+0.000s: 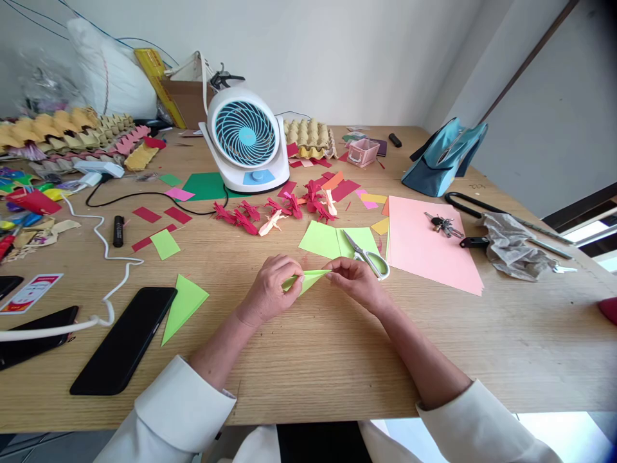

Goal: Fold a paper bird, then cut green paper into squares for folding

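A folded light green paper (312, 280) is held above the table between my two hands. My left hand (276, 283) pinches its left part between thumb and fingers. At its right tip, my right hand (354, 278) grips the paper with thumb and fingertips. Just behind my right hand, scissors (369, 255) with white and green handles lie partly on green paper sheets (320, 239). A folded green triangle (183, 307) rests to the left, beside a black phone (126, 341). Behind my hands lie several red folded paper pieces (292, 203).
A white fan (245, 135) stands at the back. Pink sheets (429, 251) with keys (444, 225) on them lie right, near a blue bag (446, 157). A white cable (103, 247) and a black marker (118, 231) are left. Egg trays (311, 136) sit behind.
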Action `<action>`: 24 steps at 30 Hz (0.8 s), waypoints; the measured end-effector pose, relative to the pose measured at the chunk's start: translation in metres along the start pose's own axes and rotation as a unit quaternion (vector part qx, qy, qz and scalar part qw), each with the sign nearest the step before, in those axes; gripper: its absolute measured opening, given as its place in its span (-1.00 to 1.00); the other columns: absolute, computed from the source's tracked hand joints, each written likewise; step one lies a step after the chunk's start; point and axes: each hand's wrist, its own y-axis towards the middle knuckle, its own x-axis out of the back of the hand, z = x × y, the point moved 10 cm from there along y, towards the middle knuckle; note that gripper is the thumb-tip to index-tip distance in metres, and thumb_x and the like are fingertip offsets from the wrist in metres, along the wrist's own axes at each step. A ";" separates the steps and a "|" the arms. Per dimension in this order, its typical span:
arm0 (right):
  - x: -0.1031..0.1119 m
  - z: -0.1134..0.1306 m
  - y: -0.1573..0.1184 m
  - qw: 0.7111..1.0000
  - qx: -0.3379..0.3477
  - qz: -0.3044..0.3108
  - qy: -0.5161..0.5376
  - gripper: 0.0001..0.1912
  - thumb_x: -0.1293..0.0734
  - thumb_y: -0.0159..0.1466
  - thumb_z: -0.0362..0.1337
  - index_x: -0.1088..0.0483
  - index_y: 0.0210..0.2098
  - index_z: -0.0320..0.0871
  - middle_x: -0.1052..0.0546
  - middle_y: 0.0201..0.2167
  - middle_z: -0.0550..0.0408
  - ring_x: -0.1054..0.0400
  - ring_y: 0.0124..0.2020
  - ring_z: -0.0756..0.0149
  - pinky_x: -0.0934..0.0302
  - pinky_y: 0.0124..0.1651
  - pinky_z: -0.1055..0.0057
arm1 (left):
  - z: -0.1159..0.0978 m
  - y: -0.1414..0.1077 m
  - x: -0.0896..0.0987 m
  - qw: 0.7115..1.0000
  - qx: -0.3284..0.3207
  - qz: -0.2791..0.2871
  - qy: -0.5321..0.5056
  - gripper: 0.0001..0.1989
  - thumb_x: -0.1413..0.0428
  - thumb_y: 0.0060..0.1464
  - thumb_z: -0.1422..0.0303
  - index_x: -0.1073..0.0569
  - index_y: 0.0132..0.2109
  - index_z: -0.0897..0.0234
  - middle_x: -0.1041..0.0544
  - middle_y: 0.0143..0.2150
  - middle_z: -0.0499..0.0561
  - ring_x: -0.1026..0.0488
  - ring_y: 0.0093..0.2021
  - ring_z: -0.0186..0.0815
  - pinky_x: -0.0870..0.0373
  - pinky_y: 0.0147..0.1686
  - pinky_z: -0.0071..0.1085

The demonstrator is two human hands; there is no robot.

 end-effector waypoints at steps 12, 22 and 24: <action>0.000 0.009 -0.006 0.973 -0.007 0.060 -0.221 -0.82 -0.30 0.22 -0.21 -0.44 -0.41 -0.18 -0.36 -0.57 0.20 -0.16 -0.53 0.43 -0.05 -0.46 0.46 | -0.022 0.003 -0.002 0.986 -0.094 0.077 0.112 -0.90 -0.03 0.08 0.51 -0.33 -0.38 0.25 -0.47 -0.37 -0.04 -0.33 -0.32 -0.27 -0.21 -0.15 -0.21; -0.009 0.007 -0.010 0.959 0.015 0.090 -0.268 -0.86 -0.26 0.20 -0.31 -0.40 -0.46 -0.17 -0.35 -0.59 0.19 -0.15 -0.54 0.43 -0.02 -0.48 0.46 | -0.026 0.002 -0.009 0.981 -0.099 0.107 0.128 -0.89 -0.03 0.09 0.49 -0.38 -0.38 0.23 -0.48 -0.36 -0.02 -0.34 -0.30 -0.23 -0.19 -0.11 -0.16; -0.010 0.005 -0.010 0.956 0.014 0.093 -0.278 -0.87 -0.26 0.19 -0.33 -0.40 -0.47 -0.17 -0.37 -0.57 0.18 -0.15 -0.53 0.42 -0.01 -0.47 0.45 | -0.026 0.002 -0.009 0.981 -0.098 0.108 0.125 -0.89 -0.03 0.09 0.50 -0.38 -0.37 0.23 -0.48 -0.35 -0.01 -0.34 -0.29 -0.23 -0.19 -0.11 -0.15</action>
